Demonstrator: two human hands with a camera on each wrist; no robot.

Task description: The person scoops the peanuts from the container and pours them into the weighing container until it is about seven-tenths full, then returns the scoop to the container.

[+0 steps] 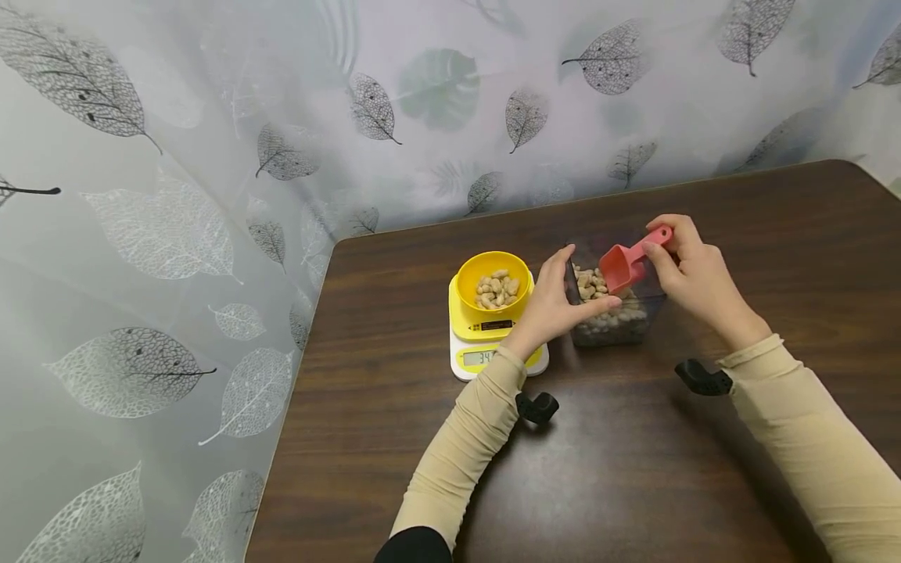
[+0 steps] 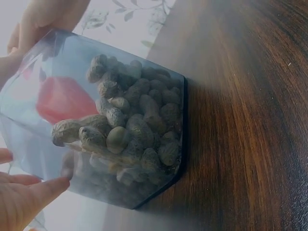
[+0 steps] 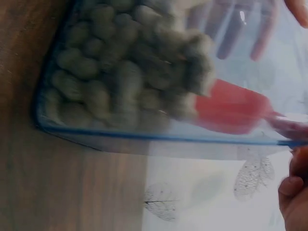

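A clear plastic container (image 1: 611,336) partly filled with unshelled peanuts (image 2: 144,125) stands on the table. My left hand (image 1: 545,305) holds it at the left side, thumb across the near face and fingers spread to the far side. Above the peanuts, my right hand (image 1: 690,270) pinches the handle of a pink-red scoop (image 1: 621,270). The scoop's head is tilted down inside the container, touching or close to the peanuts, as seen through the wall in the right wrist view. How much the scoop holds is hidden.
Left of the container, a yellow bowl (image 1: 495,259) with several peanuts sits on a yellow and white kitchen scale (image 1: 457,340). Its display (image 1: 479,357) is lit, with digits partly covered by my left wrist. A leaf-patterned curtain (image 1: 436,156) borders the brown table (image 1: 366,407).
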